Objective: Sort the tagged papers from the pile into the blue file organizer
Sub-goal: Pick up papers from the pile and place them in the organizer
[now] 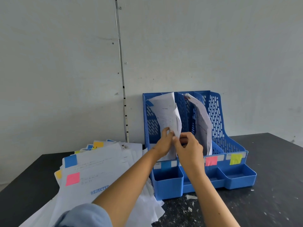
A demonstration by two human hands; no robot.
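The blue file organizer [232, 145] stands against the wall on a dark table. Its slots carry a blue tag [166, 165], a pink tag [211, 160] and a yellow tag [235, 159]. A curled white sheet [167, 113] stands in the leftmost slot above the blue tag. My left hand [164, 143] and my right hand [188, 149] both pinch its lower edge. More papers [202, 123] lean in a slot further right. The pile of tagged papers [98, 169] lies to the left, its top sheet bearing a pink tag [73, 179] and the stamp REJECTED.
Other sheets in the pile show blue [70, 161] and yellow tags [98, 145]. The wall rises directly behind the organizer. Small paper scraps [191, 197] lie on the dark table [270, 207] in front of the organizer.
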